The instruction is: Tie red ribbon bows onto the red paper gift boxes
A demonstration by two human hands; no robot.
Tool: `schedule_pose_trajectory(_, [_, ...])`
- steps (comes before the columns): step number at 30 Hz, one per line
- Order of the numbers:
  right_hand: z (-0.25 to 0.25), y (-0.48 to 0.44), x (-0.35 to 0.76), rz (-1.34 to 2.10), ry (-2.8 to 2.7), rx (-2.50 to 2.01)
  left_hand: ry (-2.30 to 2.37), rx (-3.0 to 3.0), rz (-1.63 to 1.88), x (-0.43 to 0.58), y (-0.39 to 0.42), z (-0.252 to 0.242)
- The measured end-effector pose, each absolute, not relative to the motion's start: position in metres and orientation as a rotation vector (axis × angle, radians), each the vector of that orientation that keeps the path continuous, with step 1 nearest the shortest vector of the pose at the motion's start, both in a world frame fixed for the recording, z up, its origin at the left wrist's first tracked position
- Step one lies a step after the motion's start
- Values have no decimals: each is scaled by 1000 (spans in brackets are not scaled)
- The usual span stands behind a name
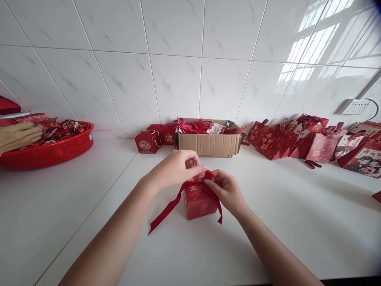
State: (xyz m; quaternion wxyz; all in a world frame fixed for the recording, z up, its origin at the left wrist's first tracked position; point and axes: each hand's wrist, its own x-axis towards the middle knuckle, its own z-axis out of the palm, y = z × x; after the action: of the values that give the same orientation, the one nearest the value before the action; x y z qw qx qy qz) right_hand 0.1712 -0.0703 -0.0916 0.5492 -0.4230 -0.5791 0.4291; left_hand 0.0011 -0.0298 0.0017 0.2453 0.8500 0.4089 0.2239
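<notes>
A small red gift box (199, 204) stands on the white counter (89, 206) in front of me. A red ribbon (166, 212) runs over its top, one tail trailing down to the left and a shorter one hanging on the right. My left hand (175, 167) is closed above the box, pinching the ribbon at the top. My right hand (226, 190) is closed at the box's upper right corner, its fingers pinching the ribbon loop there.
A cardboard box (208, 143) with red ribbons stands by the tiled wall. Small red gift boxes (148, 142) sit to its left, several red gift bags (274, 143) to its right. Far left, another person's hand (18, 135) reaches into a red basin (50, 153) of sweets.
</notes>
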Motion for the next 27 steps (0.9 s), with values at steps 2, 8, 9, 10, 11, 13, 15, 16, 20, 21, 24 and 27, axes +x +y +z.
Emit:
schedule_pose_trajectory(2, [-92, -71, 172, 1034, -1384, -1006, 1237, 2291, 484, -9, -30, -5])
schedule_pose_trajectory(8, [-90, -73, 173, 1117, -1390, -925, 1377, 1951, 428, -27, -39, -44])
schedule_pose_trajectory(9, [-90, -73, 173, 1124, -1386, -918, 1342, 1872, 438, -27, -42, -48])
schedule_pose_trajectory(10, [-89, -73, 173, 1127, -1383, -918, 1302, 1801, 437, -27, -44, -51])
schedule_pose_trajectory(11, [-89, -74, 172, 1127, -1383, -923, 1263, 1748, 435, -27, -45, -53])
schedule_pose_trajectory(13, [-87, -75, 171, 1114, -1381, -951, 1221, 1722, 445, -27, -47, -55])
schedule_pose_trajectory(15, [-85, -77, 171, 1102, -1376, -991, 1240, 1804, 513, -29, -47, -54])
schedule_pose_trajectory(16, [-84, -78, 170, 1099, -1370, -1012, 1269, 1876, 571, -30, -46, -53])
schedule_pose_trajectory(20, [-79, -82, 168, 1114, -1334, -1062, 1251, 2226, 787, -32, -45, -49])
schedule_pose_trajectory(21, [-78, -83, 168, 1115, -1326, -1064, 1228, 2294, 798, -32, -45, -47])
schedule_pose_trajectory(24, [-78, -83, 167, 1109, -1317, -1066, 1223, 2388, 784, -30, -45, -45])
schedule_pose_trajectory(27, [-79, -82, 167, 1098, -1316, -1054, 1216, 2369, 816, -27, -46, -45])
